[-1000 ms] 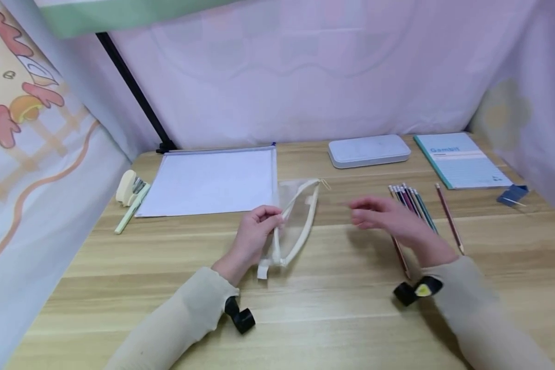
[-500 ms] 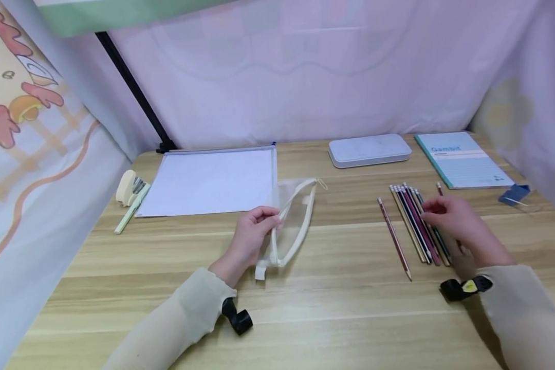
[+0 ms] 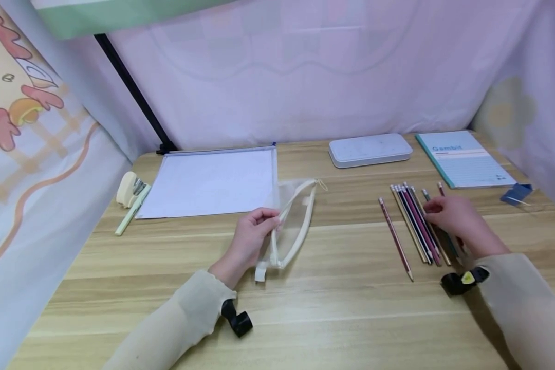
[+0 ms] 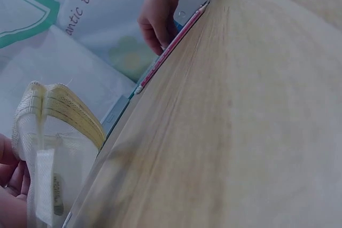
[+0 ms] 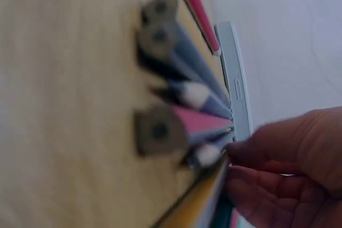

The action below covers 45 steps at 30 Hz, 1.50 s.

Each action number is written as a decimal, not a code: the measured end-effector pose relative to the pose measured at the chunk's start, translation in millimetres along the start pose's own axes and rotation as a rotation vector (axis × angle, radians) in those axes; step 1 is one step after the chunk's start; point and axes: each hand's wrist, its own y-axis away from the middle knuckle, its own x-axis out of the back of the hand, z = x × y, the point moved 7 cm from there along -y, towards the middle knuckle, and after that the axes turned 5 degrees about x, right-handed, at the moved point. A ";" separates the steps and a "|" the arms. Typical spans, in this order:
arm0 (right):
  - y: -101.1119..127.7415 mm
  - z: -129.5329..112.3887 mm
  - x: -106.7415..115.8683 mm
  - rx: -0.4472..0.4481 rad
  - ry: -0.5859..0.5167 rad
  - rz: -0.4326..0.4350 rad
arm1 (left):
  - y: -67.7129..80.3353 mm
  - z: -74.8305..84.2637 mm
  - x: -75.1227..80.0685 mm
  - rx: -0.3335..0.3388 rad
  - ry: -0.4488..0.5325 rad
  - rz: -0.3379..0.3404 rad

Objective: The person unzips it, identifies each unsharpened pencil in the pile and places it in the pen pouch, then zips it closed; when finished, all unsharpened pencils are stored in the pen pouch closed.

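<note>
My left hand (image 3: 248, 235) pinches the edge of a see-through mesh zip pouch (image 3: 301, 237). The pouch's cream zip edges stand apart, and a white tab (image 4: 45, 185) hangs at its near end in the left wrist view. On the right, my right hand (image 3: 463, 225) reaches down over a row of pencils (image 3: 415, 223). In the right wrist view, its thumb and fingertip pinch a gold pencil (image 5: 200, 198) at the row's edge. A teal pencil (image 3: 453, 246) lies partly under that hand. One red pencil (image 3: 395, 239) lies apart, left of the row.
Behind are a whiteboard-like white sheet (image 3: 213, 182), a pale flat case (image 3: 370, 150) and a notebook (image 3: 464, 159). A stapler (image 3: 128, 190) and a light green pen (image 3: 133, 210) lie at left. A small dark blue item (image 3: 516, 193) sits far right.
My right hand has moved right, from beside the pouch to the pencil row, and its fingers now pinch there. The teal pencil has shifted right from the row. The left hand keeps its hold.
</note>
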 end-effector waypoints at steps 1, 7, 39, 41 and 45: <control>-1.5 0.3 0.4 -0.008 0.018 -0.009 | 0.2 0.0 -0.1 -0.001 0.001 0.000; -6.2 1.8 4.6 -0.017 0.093 -0.058 | 1.4 0.0 -0.4 0.001 0.022 0.004; -16.1 -122.1 -48.5 -0.051 -1.413 0.206 | 7.0 -2.0 -9.0 -0.008 0.103 0.041; -22.0 -135.2 -57.5 -0.065 -1.434 0.219 | 7.4 -2.2 -10.0 -0.016 0.111 0.041; -29.7 -161.4 -75.9 -0.092 -1.477 0.224 | 8.5 -0.4 -11.8 -0.056 0.122 0.061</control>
